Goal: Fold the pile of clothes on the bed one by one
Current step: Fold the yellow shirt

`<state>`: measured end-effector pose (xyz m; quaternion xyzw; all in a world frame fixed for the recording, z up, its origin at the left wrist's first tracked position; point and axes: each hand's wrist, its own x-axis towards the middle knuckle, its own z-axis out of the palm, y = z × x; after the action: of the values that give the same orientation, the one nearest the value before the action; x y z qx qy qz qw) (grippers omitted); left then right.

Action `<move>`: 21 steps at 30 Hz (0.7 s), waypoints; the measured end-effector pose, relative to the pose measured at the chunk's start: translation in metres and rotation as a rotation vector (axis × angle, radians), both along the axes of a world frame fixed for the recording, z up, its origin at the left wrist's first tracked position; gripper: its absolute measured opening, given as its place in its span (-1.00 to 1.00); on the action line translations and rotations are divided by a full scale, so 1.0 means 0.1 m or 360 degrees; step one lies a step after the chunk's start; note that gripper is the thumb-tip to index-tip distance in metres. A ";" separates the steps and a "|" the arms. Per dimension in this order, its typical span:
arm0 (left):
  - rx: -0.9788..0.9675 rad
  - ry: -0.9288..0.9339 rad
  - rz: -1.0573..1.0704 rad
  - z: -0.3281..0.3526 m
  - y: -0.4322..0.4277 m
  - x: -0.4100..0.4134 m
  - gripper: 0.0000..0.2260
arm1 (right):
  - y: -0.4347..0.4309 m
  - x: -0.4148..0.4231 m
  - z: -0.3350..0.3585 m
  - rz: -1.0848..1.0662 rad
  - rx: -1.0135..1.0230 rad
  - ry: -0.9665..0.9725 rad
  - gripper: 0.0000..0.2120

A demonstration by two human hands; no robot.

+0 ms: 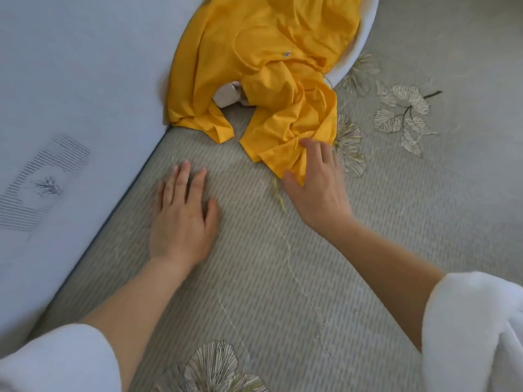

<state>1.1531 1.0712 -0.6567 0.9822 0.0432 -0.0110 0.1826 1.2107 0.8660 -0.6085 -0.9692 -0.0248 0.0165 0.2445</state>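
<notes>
A crumpled yellow garment [263, 60] spills out of a white basket [359, 41] onto the bed at the top centre. A bit of pale cloth [226, 94] shows under it. My right hand [317, 179] lies on the garment's near corner, fingers spread over the fabric and thumb beside its edge. My left hand [181, 213] rests flat on the striped bed cover [254, 278], fingers straight, a short way left of the garment and holding nothing.
A white wall or headboard panel [70, 94] runs along the left side of the bed. The bed cover carries embroidered leaf patterns [402, 120] to the right and near the bottom edge. White sleeves cover both my upper forearms.
</notes>
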 end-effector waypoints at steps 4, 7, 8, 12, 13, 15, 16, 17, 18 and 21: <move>-0.0074 -0.0043 -0.0009 -0.05 0.02 -0.01 -0.47 | 0.42 0.53 -0.03 -0.0107 0.0107 -0.0246 -0.45; -0.0080 -0.0013 0.0001 -0.03 0.03 0.01 -0.45 | 0.72 0.90 0.00 -0.0131 0.0194 -0.0315 -0.38; -0.0093 0.0001 0.0013 -0.03 0.02 0.02 -0.46 | 0.80 1.01 0.00 -0.0124 0.0198 -0.0325 -0.41; -0.0143 -0.0039 0.0039 -0.07 0.03 0.05 -0.48 | 0.97 1.18 -0.05 -0.0131 0.0241 -0.0302 -0.69; -0.0147 -0.0059 0.0037 -0.08 0.04 0.05 -0.47 | 0.96 1.08 -0.10 -0.0127 0.0274 -0.0309 -0.73; -0.0237 -0.0129 0.0039 -0.09 0.07 0.05 -0.45 | 0.84 0.75 -0.22 -0.0078 0.0279 -0.0255 -0.79; -0.0334 -0.0161 0.0060 -0.08 0.09 0.05 -0.42 | 0.73 0.54 -0.29 -0.0054 0.0246 -0.0171 -0.81; -0.0442 -0.0172 0.0087 -0.08 0.10 0.05 -0.38 | 0.58 0.32 -0.34 -0.0043 0.0209 -0.0073 -0.83; -0.0526 -0.0168 0.0106 -0.08 0.11 0.05 -0.35 | 0.42 0.10 -0.38 -0.0039 0.0185 0.0003 -0.85; -0.0511 -0.0096 0.0046 -0.08 0.15 -0.01 -0.29 | -0.03 -0.54 -0.35 -0.0054 0.0258 0.0102 -0.87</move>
<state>1.1519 1.0866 -0.6643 0.9396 0.0493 0.0144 0.3385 1.1567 0.8628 -0.6433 -0.9455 -0.0018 0.0413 0.3229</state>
